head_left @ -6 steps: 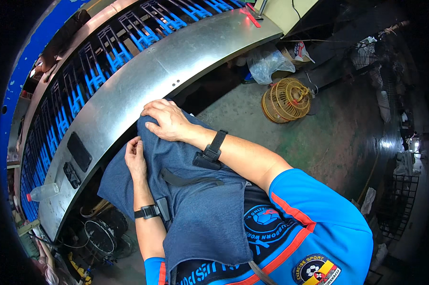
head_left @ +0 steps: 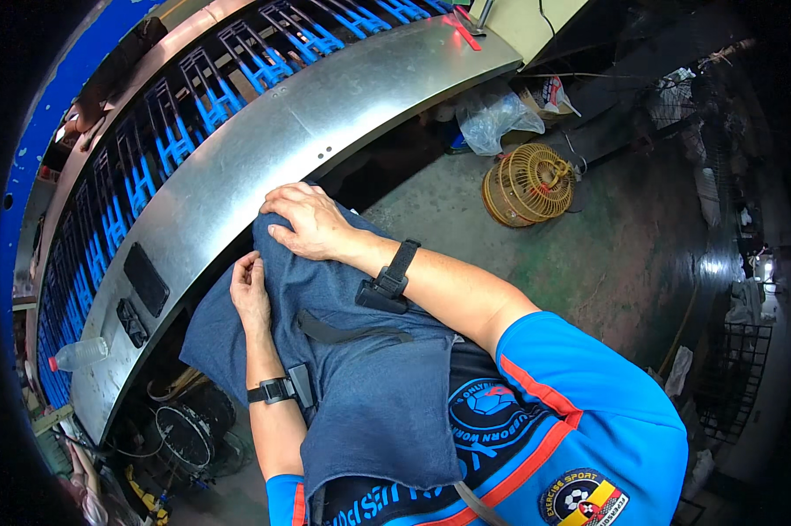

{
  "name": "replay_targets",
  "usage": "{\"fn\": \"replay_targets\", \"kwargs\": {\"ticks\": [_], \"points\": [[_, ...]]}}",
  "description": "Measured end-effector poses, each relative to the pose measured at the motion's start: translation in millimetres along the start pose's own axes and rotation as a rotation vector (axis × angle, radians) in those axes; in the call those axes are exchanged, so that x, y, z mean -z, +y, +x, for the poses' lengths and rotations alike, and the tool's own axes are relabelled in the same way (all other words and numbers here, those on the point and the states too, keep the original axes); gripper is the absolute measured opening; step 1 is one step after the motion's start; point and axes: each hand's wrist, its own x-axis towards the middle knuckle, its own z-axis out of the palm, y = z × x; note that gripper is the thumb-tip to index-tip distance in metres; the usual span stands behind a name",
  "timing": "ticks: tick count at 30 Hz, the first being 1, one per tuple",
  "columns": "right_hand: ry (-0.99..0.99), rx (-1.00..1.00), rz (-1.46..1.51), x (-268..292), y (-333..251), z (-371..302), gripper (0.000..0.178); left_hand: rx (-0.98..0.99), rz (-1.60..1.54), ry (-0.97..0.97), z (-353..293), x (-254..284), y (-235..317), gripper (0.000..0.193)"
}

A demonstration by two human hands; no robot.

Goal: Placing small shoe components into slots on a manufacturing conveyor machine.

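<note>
next to nothing moved since the earlier frame: both hands match, only the upper edge of the dark blue apron (head_left: 378, 403) shifted slightly on the blue shirt (head_left: 610, 386). apron hangs from the shirt to just beside the metal counter (head_left: 237, 171).

right hand (head_left: 308, 223) lies on the cloth, grip loosely spread, thumb apart. left hand (head_left: 251, 298) is at the cloth too, fingers curled; i can't tell from up here whether it's pinching a fold.

risks i see: if the right hand lifts, slack cloth could slide. loose strap (head_left: 325, 331) could snag a wrist mount (head_left: 382, 294). a wide left-arm swing could knock the glasses (head_left: 131, 324) or phone (head_left: 146, 280) off the counter's near edge.
</note>
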Motion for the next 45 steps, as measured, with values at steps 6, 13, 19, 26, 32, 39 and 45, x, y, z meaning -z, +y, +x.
{"fn": "replay_targets", "kwargs": {"ticks": [6, 13, 19, 26, 32, 39, 45], "points": [[0.009, 0.015, -0.023, -3.1, -2.4, 13.5, 0.032, -0.008, 0.021, 0.019, 12.4, 9.4, 0.4, 0.017], [0.003, 0.034, -0.079, -35.4, -31.1, 12.9, 0.03, -0.11, 0.184, 0.031, -5.8, 39.7, 1.7, 0.015], [-0.047, 0.029, -0.068, -55.1, -47.1, -1.0, 0.032, -0.043, -0.024, 0.036, -11.7, 57.3, -33.9, 0.015], [-0.051, 0.061, -0.074, -60.7, -64.2, 10.8, 0.031, -0.044, 0.011, 0.073, -7.8, 74.3, -20.3, 0.021], [-0.052, 0.041, -0.081, -59.4, -67.8, 12.1, 0.031, -0.065, 0.039, 0.098, -6.9, 71.9, -18.2, 0.021], [-0.049, 0.031, -0.084, -56.2, -61.6, 6.7, 0.03, -0.018, 0.058, 0.063, -11.5, 65.7, -11.7, 0.018], [-0.068, 0.036, -0.068, -54.7, -67.3, 8.4, 0.031, -0.019, 0.056, 0.058, -12.0, 70.0, -14.0, 0.02]]}}
